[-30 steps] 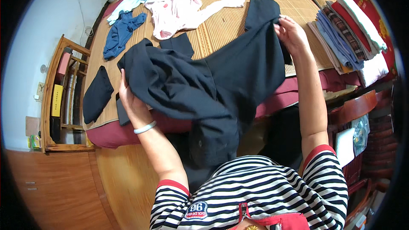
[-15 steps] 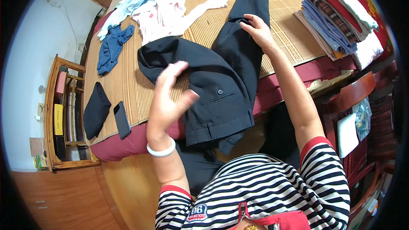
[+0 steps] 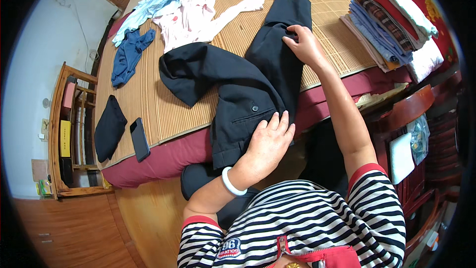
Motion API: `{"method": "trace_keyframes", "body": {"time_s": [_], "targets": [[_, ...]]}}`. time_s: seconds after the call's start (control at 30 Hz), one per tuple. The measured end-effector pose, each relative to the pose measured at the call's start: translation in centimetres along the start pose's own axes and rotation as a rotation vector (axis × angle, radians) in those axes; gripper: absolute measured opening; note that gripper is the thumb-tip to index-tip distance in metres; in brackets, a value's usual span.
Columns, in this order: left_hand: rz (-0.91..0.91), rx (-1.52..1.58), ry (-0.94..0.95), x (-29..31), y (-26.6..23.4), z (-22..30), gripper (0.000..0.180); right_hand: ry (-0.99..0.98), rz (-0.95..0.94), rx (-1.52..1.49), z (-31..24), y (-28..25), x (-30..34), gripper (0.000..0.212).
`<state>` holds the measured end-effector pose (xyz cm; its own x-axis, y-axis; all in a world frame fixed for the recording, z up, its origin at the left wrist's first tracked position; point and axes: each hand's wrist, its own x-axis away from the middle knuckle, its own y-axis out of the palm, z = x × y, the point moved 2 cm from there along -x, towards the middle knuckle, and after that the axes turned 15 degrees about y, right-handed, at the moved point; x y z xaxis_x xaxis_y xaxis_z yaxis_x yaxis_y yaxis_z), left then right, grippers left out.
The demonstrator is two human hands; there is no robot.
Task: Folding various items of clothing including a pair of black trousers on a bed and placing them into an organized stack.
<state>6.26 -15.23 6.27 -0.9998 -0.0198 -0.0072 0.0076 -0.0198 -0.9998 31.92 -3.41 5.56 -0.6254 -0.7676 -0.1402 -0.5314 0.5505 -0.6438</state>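
A: Layout, quick?
B: Tan slatted bamboo mat [image 3: 148, 94] spreading widest. Black cloth trousers [image 3: 243, 87] lying on it, waist overhanging the near edge, one leg bending left.
A: Hands?
B: Apart, neither visibly gripping. Left hand [image 3: 268, 145] resting flat near the waist; right hand [image 3: 306, 49] curving loosely over the far-reaching leg, contact unclear.
A: Step?
B: Probably arranging; next move's likely calling for straightening that bent leg.

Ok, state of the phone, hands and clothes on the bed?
Black trousers, unfolded, one leg bent
Left hand, laid on the trousers
Right hand, fingers curved at a trouser leg
Phone, lying flat
Pink garment, loose
Pale-blue garment, crumpled
Dark-blue garment, crumpled
Black cloth, folded
Clothes stack, folded
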Motion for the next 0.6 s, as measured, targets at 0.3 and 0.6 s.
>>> {"method": "trace_keyframes", "body": {"time_s": [0.3, 0.6], "targets": [[0.187, 0.211, -0.05, 0.5, -1.5, -1.5, 0.021, 0.265, -0.495, 0.437, -3.9, -2.4, 3.0, 0.092], [1.132, 0.64, -0.473, 10.0, -7.6, -11.1, 0.019, -0.088, -0.171, -0.286, 1.2, 2.0, -0.2, 0.051]]}}
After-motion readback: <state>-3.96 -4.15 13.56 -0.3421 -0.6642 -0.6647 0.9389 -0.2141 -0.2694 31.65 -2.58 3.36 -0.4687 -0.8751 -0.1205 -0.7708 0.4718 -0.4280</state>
